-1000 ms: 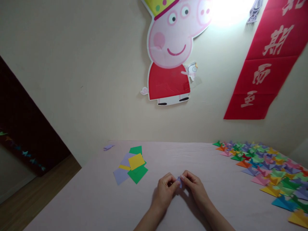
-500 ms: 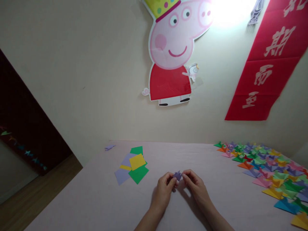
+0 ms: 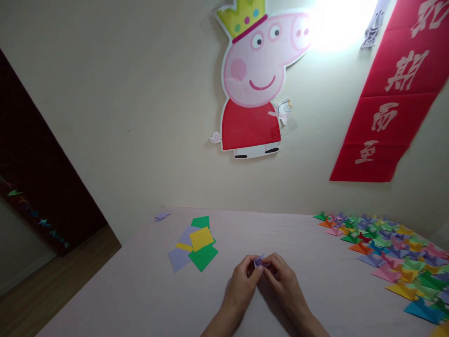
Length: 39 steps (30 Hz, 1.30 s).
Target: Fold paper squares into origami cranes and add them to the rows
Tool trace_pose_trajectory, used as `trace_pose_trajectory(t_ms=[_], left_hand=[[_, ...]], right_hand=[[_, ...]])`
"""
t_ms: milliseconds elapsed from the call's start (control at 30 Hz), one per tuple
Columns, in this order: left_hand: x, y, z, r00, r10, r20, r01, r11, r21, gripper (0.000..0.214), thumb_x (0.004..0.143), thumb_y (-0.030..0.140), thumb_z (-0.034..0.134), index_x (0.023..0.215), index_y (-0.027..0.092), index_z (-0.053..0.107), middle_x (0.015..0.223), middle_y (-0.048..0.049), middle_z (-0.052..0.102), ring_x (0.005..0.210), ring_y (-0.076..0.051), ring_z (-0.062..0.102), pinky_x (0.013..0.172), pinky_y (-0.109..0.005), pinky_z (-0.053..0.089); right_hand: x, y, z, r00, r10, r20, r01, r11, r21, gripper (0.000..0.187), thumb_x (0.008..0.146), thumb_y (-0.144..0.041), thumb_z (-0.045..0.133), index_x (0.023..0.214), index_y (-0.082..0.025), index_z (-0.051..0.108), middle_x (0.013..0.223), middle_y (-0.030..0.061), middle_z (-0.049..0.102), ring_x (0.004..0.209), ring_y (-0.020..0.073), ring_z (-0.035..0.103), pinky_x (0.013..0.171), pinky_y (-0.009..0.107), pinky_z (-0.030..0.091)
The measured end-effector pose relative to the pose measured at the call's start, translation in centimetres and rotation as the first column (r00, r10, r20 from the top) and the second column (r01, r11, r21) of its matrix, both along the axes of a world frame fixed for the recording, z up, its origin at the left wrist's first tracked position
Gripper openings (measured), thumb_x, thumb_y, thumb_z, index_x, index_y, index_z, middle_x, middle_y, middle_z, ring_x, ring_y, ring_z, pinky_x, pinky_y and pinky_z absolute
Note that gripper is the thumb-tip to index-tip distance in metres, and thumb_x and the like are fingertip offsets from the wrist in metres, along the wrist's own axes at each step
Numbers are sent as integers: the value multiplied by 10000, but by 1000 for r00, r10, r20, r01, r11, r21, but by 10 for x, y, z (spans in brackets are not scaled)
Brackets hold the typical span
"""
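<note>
A small folded piece of purple paper point(image 3: 259, 261) is pinched between my two hands, just above the pink-covered table point(image 3: 147, 299). My left hand point(image 3: 243, 277) grips it from the left, thumb in front and fingers behind. From the other side my right hand point(image 3: 281, 274) closes its thumb and fingertips on the paper's right part. Fingers cover much of the paper, so its full shape is hidden. To the left lie loose square sheets: a yellow one point(image 3: 201, 239), a green one point(image 3: 203, 257) and a purple one point(image 3: 178, 260), partly overlapping.
Many folded paper figures point(image 3: 396, 252) in several colours stand in rows along the right side. A flat purple folded piece point(image 3: 162, 216) lies at the far left edge. Behind the table, the wall carries a cartoon pig cutout point(image 3: 250, 93) and a red banner point(image 3: 375, 121).
My hands have come closer together, and my right fingers now overlap the purple paper more. The paper has turned between them. The whole view has shifted slightly upward.
</note>
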State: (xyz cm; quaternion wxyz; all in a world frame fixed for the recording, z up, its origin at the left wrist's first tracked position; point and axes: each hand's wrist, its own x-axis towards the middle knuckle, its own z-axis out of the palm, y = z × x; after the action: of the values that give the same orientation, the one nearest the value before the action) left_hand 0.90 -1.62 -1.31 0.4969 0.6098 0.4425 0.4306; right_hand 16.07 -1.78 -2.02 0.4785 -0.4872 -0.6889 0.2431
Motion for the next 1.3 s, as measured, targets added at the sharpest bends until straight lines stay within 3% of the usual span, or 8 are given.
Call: trace_pose_trajectory(t_ms=[133, 367, 600, 733, 833, 1000, 1100, 1300], left_hand=[[1, -2, -4, 991, 61, -119, -62, 998, -9, 336, 819, 267, 574, 1146, 210, 619, 1008, -22, 681, 889, -186, 607, 812, -250, 454], [1, -4, -5, 968, 137, -210, -141, 990, -6, 426, 907, 266, 461, 1333, 254, 471, 963, -4, 671, 927, -176, 620, 822, -240, 450], [3, -3, -9, 969, 159, -190, -158, 987, 24, 408, 893, 229, 447, 1300, 229, 478, 1052, -21, 651, 849, -144, 622, 774, -214, 456], [3, 0, -12, 972, 137, -189, -135, 991, 22, 368, 893, 228, 430, 1254, 219, 502, 1033, -22, 648, 799, -138, 609, 763, -220, 452], [4, -1, -11, 968, 126, -215, -128, 992, 6, 353, 887, 221, 431, 1229, 235, 516, 1027, -11, 650, 780, -139, 601, 743, -224, 449], [5, -2, -6, 960, 126, -249, -131, 991, -5, 339, 889, 230, 426, 1212, 244, 529, 1019, -5, 653, 763, -139, 596, 705, -218, 439], [5, -1, -6, 963, 117, -244, -122, 993, -5, 340, 889, 234, 419, 1209, 242, 533, 1013, -7, 656, 756, -139, 595, 708, -218, 441], [5, 0, -9, 969, 109, -223, -112, 994, -1, 329, 880, 251, 429, 1186, 236, 546, 993, -12, 661, 749, -144, 595, 719, -220, 449]], right_hand=[[2, 0, -2, 997, -27, 73, 24, 999, 49, 205, 903, -361, 546, 778, -230, 641, 781, 31, 633, 765, 198, 594, 690, 290, 477], [-2, -5, 0, 974, -69, 217, 52, 995, 84, 237, 917, -377, 515, 755, -236, 615, 773, 28, 629, 752, 197, 596, 692, 292, 471], [17, -3, 6, 908, -241, 344, 252, 968, 12, 190, 873, -340, 506, 734, -235, 579, 725, 8, 643, 660, 173, 595, 625, 270, 445], [88, 15, 28, 755, -453, 474, 459, 881, 111, 245, 838, -438, 503, 740, -241, 610, 724, 31, 651, 691, 220, 598, 648, 321, 439], [152, 32, 45, 537, -577, 616, 583, 781, 223, 266, 826, -429, 497, 735, -231, 651, 747, 65, 676, 757, 266, 594, 681, 360, 421], [216, 58, 51, 184, -566, 803, 709, 642, 290, 247, 830, -355, 544, 817, -204, 739, 958, 126, 708, 912, 334, 570, 758, 416, 386], [229, 71, 41, 131, -531, 837, 729, 624, 282, 242, 837, -324, 552, 810, -202, 758, 964, 137, 699, 952, 354, 553, 783, 431, 369], [237, 83, 23, 148, -493, 857, 746, 625, 230, 253, 823, -305, 551, 757, -199, 771, 965, 163, 690, 980, 368, 555, 782, 447, 360]])
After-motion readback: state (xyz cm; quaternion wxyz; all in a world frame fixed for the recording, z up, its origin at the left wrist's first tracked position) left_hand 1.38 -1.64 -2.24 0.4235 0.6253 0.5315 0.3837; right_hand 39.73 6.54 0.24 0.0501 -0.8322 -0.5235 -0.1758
